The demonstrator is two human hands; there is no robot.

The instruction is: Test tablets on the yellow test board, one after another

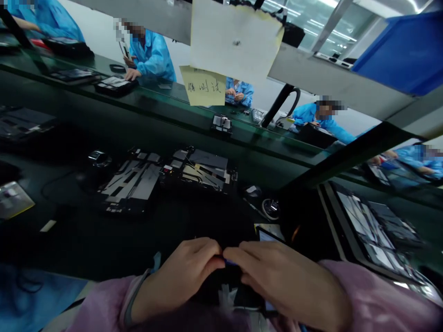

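My left hand and my right hand meet at the bottom centre, both with fingers curled in a pinch. Their fingertips press together on a small dark part with a blue edge, too small to name. Under the hands lies a dark flat device. Both sleeves are pink. An opened tablet-like device with bare internals lies further out on the dark bench, beside a black tray of flat parts.
A tray of stacked dark panels stands at the right. A roll of tape sits near centre. A green conveyor runs across, with several people in blue coats behind it. Yellow paper notes hang overhead.
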